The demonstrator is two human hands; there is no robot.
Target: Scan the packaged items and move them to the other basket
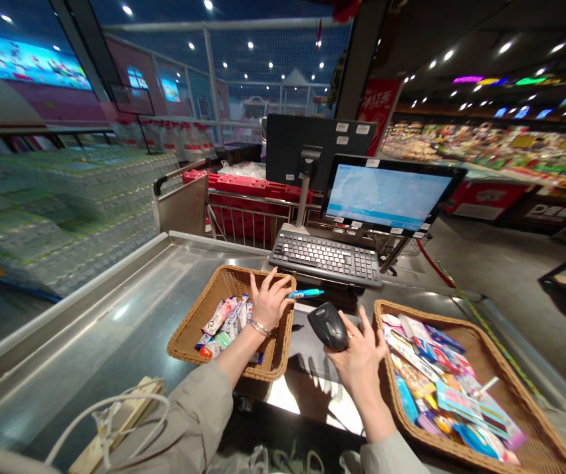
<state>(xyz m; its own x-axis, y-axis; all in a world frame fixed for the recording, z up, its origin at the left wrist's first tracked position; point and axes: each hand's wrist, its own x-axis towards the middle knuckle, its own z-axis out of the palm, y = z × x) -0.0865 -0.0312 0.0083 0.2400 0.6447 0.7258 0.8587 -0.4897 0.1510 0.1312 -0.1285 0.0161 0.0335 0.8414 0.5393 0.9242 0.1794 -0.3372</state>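
My left hand (270,304) is over the right part of a wicker basket (184,329). It pinches a slim blue pen (306,293), which sticks out to the right past the basket rim and has a small label. Inside that basket lie several small wrapped snacks (233,320). A black handheld barcode scanner (329,326) is in my right hand (359,349), with some fingers stretched away from it. Just right of this hand sits a larger wicker basket (524,359) full of colourful packets (435,368).
Behind my hands stand a black keyboard (325,255) and a lit monitor (386,196). A white cable and a power strip (119,424) lie at the lower left of the metal counter (114,309). A shopping cart (248,217) with red crates is beyond the counter.
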